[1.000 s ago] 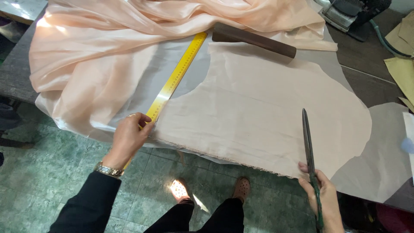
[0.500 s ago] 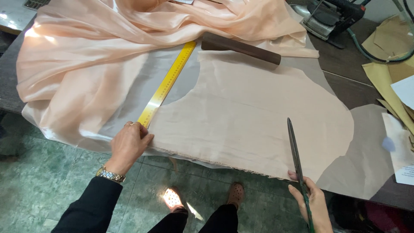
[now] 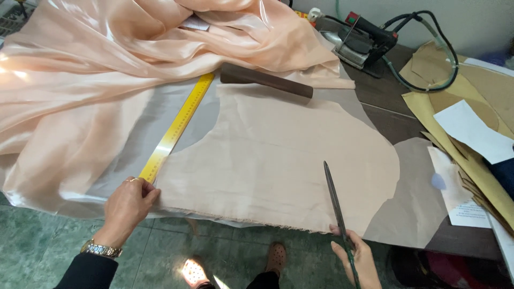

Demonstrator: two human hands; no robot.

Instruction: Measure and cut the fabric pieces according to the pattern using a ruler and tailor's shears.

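Observation:
A cut piece of pale peach cloth (image 3: pixel 278 160) lies flat on sheer fabric (image 3: pixel 123 144) over the table. My left hand (image 3: pixel 128 206) presses on the near end of a yellow ruler (image 3: pixel 176 126) at the cloth's left corner. My right hand (image 3: pixel 356 257) grips long dark scissors (image 3: pixel 334 200), blades together and pointing away over the cloth's lower right part. A dark wooden bar (image 3: pixel 265 80) rests on the cloth's far edge.
Shiny peach fabric (image 3: pixel 134 48) is heaped across the far left. A steam iron (image 3: pixel 358 40) with cables sits at the back. Brown paper patterns (image 3: pixel 471 107) and white sheets (image 3: pixel 468 134) lie on the right. Green tiled floor (image 3: pixel 43 246) and my feet show below the table edge.
The view has shifted so the table appears lower and closer. My right hand has carried the scissors leftward over the cloth. My left hand stays on the ruler's end.

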